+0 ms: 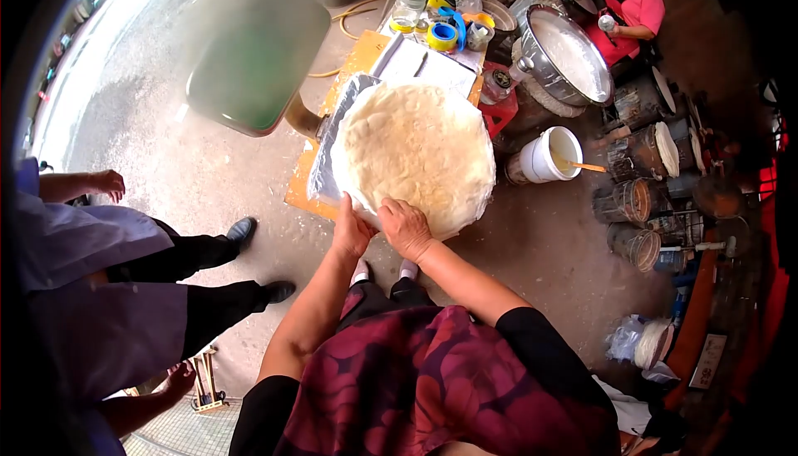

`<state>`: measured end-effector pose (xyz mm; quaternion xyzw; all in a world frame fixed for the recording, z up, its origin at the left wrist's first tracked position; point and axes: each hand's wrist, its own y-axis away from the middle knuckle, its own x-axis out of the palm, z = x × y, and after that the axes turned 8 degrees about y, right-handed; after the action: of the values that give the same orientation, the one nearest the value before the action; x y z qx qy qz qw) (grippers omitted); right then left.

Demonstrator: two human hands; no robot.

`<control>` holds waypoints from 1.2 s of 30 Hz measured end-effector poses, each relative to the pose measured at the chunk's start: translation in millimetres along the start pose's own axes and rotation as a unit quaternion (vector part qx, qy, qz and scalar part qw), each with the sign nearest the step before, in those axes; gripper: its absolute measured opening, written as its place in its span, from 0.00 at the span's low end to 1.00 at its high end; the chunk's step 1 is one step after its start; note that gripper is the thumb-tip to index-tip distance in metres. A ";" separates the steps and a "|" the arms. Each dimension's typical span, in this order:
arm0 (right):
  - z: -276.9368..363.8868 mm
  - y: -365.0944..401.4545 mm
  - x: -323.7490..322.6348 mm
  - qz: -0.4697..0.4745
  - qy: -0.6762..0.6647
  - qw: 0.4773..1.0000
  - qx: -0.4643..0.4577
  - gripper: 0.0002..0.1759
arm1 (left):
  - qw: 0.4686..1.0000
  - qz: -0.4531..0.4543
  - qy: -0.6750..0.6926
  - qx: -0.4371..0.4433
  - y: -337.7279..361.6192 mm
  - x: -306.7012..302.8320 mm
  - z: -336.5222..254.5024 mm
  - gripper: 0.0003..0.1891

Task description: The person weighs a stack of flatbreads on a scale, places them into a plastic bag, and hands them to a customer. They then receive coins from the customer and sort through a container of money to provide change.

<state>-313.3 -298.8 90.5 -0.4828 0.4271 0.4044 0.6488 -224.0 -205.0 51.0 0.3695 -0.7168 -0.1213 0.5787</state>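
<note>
Touching the near edge of the round dough sheets (pixel 416 152), over the wooden table (pixel 301 182), are the left hand (pixel 353 230) and right hand (pixel 405 226); right fingers bend close together; whether either hand pinches, I cannot tell.

The bucket (pixel 547 157) at three o'clock looks smooth white plastic; the basin (pixel 532 57) at one o'clock, glossy metal.

Head-worn view, looking steeply down past chest.

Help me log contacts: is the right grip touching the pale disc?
Touching. The head view shows the right grip with fingers laid on the pale disc.
</note>
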 end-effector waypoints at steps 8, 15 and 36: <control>3.3 1.5 -10.1 -0.001 -0.112 0.993 0.027 0.08 | 0.969 -0.167 -0.182 -0.022 2.8 -16.8 2.0 0.32; -54.7 126.2 -34.7 -0.020 -0.167 0.954 0.250 0.02 | 0.941 -0.214 -0.256 -0.051 52.3 -127.2 23.4 0.34; -125.3 306.2 17.8 0.211 -0.284 0.769 0.532 0.08 | 0.906 -0.295 -0.286 -0.106 55.7 -157.0 46.1 0.21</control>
<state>-615.3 -355.3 -33.5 0.1788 0.4612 0.3574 0.7922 -279.1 -72.6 -45.5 0.4500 -0.6928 -0.4619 0.3227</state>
